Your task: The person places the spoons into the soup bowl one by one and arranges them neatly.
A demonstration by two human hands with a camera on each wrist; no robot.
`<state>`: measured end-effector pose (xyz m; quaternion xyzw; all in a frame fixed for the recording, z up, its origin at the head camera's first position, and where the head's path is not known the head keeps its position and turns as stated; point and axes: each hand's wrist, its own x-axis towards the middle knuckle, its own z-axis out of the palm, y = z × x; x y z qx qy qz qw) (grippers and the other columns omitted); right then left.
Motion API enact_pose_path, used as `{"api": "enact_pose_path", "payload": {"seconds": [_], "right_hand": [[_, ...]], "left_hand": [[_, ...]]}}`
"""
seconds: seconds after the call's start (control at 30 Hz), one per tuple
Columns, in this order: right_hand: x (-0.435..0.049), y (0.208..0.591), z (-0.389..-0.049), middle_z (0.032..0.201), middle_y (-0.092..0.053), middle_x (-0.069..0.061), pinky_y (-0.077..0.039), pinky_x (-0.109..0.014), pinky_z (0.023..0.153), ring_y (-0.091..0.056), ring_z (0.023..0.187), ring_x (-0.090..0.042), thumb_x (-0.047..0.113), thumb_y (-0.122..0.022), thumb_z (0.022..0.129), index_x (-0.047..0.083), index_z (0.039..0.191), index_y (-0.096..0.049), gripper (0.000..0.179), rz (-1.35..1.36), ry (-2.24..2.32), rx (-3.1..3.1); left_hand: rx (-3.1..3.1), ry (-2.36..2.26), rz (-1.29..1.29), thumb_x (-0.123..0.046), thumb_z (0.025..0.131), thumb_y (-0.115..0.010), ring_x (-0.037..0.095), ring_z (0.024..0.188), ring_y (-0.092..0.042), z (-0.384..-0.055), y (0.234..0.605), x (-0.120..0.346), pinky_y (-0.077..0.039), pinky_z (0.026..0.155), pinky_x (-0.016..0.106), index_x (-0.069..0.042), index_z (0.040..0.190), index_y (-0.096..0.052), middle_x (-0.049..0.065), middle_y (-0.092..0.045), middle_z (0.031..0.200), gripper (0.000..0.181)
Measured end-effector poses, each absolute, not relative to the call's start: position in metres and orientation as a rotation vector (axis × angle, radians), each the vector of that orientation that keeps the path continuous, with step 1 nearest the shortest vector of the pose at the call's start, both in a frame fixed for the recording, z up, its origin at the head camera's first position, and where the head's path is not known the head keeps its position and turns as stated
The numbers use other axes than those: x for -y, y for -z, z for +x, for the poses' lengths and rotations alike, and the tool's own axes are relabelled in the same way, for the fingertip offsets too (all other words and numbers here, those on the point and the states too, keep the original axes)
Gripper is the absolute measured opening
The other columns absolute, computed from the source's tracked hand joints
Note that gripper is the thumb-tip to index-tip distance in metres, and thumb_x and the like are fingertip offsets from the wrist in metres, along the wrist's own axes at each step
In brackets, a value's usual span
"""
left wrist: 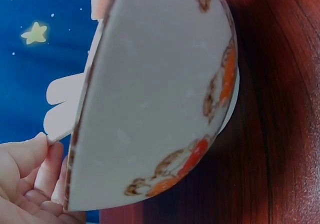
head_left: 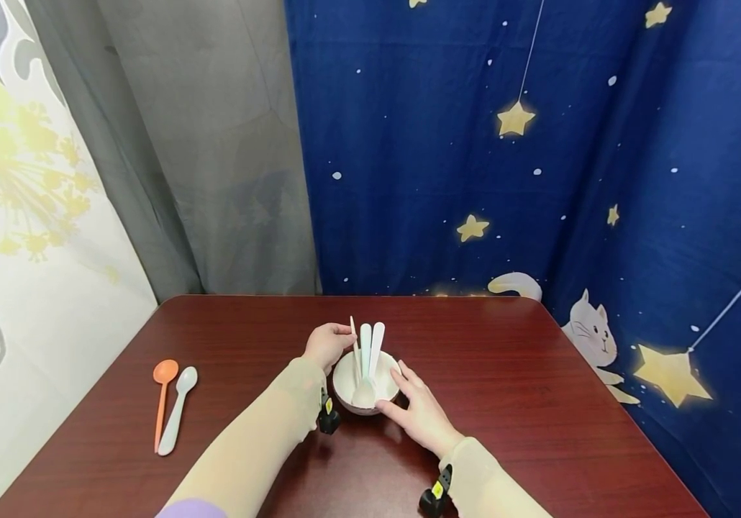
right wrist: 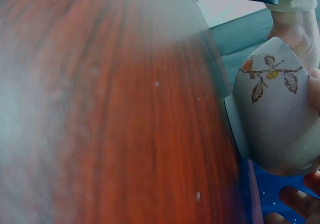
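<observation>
Head: half-curled hands [head_left: 329,345] [head_left: 424,411] on utensil [head_left: 357,357], bowl [head_left: 344,381].

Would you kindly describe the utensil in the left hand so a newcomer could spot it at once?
On the reddish-brown table stands a white bowl, with three pale handles rising from it. The utensil is the leftmost of them in the head view, and the only one the left hand pinches.
</observation>
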<state>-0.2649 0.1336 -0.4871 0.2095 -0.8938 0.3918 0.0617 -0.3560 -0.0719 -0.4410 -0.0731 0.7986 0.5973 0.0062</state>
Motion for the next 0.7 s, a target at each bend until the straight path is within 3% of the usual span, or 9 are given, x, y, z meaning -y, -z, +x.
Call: {"api": "enact_pose_path", "payload": {"seconds": [0.7], "right_hand": [[-0.1334, 0.4873, -0.2652, 0.153, -0.031, -0.018, -0.031, -0.053, 0.108, -0.031, 0.138, -0.037, 0.051, -0.065, 0.087, 0.002, 0.142, -0.045, 0.076, 0.635, -1.178, 2.696]], "left_hand": [[-2.495, -1.758, -0.253, -0.014, 0.089, -0.069, 0.022, 0.090, -0.063, -0.3602, 0.4494, 0.0732, -0.055, 0.077, 0.037, -0.001, 0.105, -0.070, 0.013, -0.066, 0.103, 0.020]]}}
